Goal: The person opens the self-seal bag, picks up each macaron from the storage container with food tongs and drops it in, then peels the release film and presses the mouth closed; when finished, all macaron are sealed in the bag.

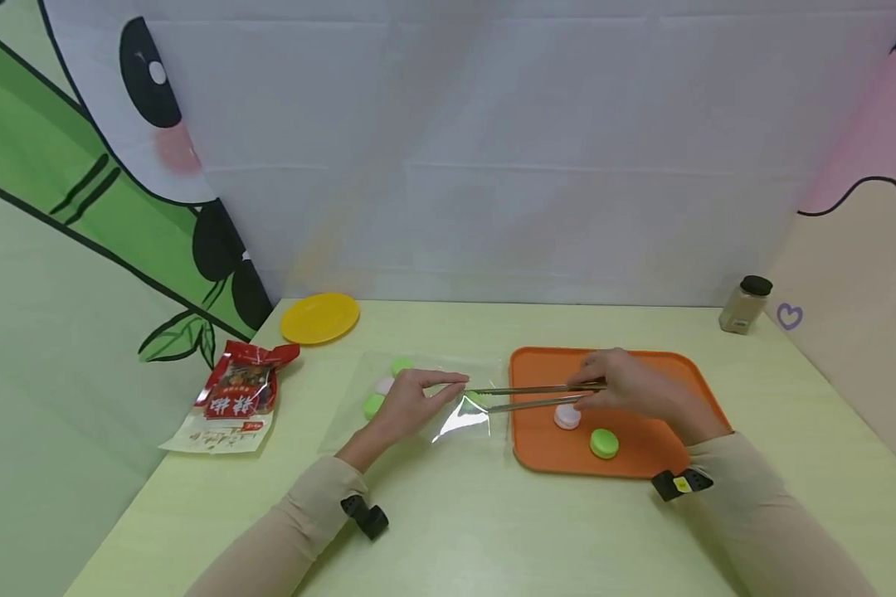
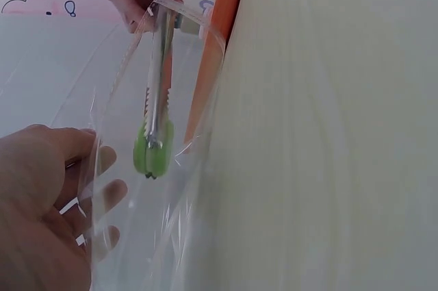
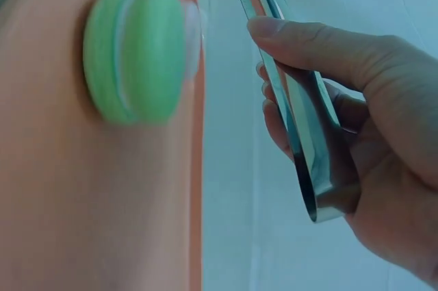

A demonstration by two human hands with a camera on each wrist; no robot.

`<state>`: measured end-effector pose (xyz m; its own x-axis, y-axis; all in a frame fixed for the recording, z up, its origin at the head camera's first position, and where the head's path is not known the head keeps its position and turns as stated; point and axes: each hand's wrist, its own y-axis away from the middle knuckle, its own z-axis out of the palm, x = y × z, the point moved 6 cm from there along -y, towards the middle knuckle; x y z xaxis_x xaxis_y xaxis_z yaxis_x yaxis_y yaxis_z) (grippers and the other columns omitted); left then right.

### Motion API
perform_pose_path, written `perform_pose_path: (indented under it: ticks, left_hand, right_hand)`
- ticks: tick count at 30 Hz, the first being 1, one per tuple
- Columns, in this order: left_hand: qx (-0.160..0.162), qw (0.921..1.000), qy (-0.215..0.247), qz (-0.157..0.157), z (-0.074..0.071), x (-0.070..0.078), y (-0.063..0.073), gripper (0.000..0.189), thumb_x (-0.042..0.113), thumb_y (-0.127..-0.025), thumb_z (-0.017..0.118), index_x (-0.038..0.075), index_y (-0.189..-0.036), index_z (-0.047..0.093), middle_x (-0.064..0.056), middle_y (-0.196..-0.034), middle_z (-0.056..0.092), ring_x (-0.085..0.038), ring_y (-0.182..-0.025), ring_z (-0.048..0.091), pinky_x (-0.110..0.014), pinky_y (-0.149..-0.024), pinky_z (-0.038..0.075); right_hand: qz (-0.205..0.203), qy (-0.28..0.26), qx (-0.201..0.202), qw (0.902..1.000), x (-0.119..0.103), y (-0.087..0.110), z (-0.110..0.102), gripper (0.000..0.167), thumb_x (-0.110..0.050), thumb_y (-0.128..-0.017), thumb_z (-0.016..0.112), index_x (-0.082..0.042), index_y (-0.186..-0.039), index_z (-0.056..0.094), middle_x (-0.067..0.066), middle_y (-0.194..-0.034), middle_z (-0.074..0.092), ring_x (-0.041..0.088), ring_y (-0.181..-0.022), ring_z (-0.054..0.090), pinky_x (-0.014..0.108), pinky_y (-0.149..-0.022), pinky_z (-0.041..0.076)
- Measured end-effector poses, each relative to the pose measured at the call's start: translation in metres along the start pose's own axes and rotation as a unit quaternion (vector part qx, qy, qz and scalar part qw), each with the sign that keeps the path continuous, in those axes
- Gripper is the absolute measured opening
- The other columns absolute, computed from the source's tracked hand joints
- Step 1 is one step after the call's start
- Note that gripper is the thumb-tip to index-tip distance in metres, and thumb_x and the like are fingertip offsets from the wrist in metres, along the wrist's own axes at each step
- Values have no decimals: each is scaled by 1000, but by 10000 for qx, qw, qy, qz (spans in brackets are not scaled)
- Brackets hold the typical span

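Green macaron (image 2: 159, 161) in tongs (image 2: 159, 65) hangs near the left hand (image 2: 37, 202).

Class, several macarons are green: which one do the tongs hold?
The green macaron at the tips of the tongs. That grip sets it apart: another green one lies on the tray, two more in the bag.

From here I count six macarons (image 1: 604, 444) and one each of tongs (image 1: 530, 390), tray (image 1: 545, 460), clear bag (image 1: 466, 419), plate (image 1: 319, 319), packet (image 1: 233, 402), jar (image 1: 744, 307).
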<state>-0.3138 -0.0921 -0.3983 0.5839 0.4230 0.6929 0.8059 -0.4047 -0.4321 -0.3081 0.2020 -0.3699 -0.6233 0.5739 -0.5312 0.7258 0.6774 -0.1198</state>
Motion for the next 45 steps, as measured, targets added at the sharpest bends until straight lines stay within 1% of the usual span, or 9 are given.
perform_pose_path:
  ticks: [9, 12, 14, 18, 21, 24, 28, 34, 45]
  left_hand:
    - [-247, 9996, -85, -121, 6, 1, 0, 21, 15, -94, 72, 4, -111, 77, -7, -107, 75, -11, -71, 61, -29, -63, 53]
    - [-314, 9992, -126, -211, 8, 1, 1, 21, 14, -93, 72, 4, -111, 77, -8, -107, 75, -14, -82, 66, -25, -68, 53]
    - [-337, 9990, -120, -282, 8, 1, 2, 21, 15, -93, 72, 5, -111, 77, -8, -107, 75, -17, -80, 65, -25, -63, 49]
    - [-337, 9988, -137, -337, 8, 1, 2, 21, 18, -93, 73, 7, -111, 78, -6, -107, 75, -17, -96, 70, -35, -77, 56]
    - [-361, 9986, -118, -359, 7, 0, 2, 21, 18, -94, 72, 7, -111, 78, -6, -108, 75, -22, -105, 70, -46, -90, 55]
    - [-368, 9986, -150, -342, 7, 0, 1, 22, 18, -94, 72, 7, -111, 78, -5, -108, 75, -22, -106, 69, -47, -94, 53]
    - [-378, 9984, -139, -393, 7, -2, 1, 22, 19, -95, 71, 7, -112, 78, -4, -108, 75, -21, -107, 69, -46, -96, 52]
    - [-393, 9981, -106, -467, 8, -2, 1, 23, 20, -94, 72, 7, -113, 77, -3, -109, 75, -21, -108, 69, -46, -97, 52]
    - [-456, 9970, -125, -615, 10, 0, 3, 21, 17, -94, 72, 9, -113, 78, -3, -110, 75, -22, -110, 68, -49, -97, 51]
  right_hand:
    - [395, -511, 22, 9979, -20, -31, 25, 16, -15, -86, 81, -12, -98, 70, -5, -88, 67, 14, -77, 60, 28, -67, 52]
    - [538, -741, 17, 9958, -26, -37, 33, 25, -13, -86, 81, -11, -82, 56, -2, -73, 56, 11, -57, 48, 25, -54, 43]
    - [500, -727, 67, 9961, -31, -40, 36, 36, -13, -85, 81, -12, -74, 47, -2, -67, 48, 8, -53, 40, 22, -51, 35]
    - [161, -620, 109, 9979, -39, -47, 41, 50, -9, -83, 82, -14, -67, 35, -5, -64, 35, 5, -50, 31, 21, -48, 29]
    - [-45, -442, 116, 9989, -46, -53, 44, 38, -9, -83, 83, -14, -70, 47, -7, -68, 44, 6, -53, 38, 22, -50, 36]
    - [-224, -333, 81, 9992, -51, -58, 47, 14, -10, -84, 82, -8, -89, 68, -3, -81, 62, 10, -65, 54, 24, -61, 49]
    - [-452, -80, -4, 9989, -56, -61, 52, 32, -9, -84, 81, 2, -113, 73, 8, -96, 69, 13, -80, 63, 24, -71, 55]
    - [-691, 122, 24, 9975, -60, -62, 57, 27, -9, -83, 82, -2, -109, 77, 7, -90, 66, 9, -73, 54, 22, -63, 52]
    - [-896, 250, 198, 9955, -68, -73, 71, 27, -12, -81, 84, 1, -104, 77, 9, -95, 72, 21, -79, 65, 22, -67, 53]
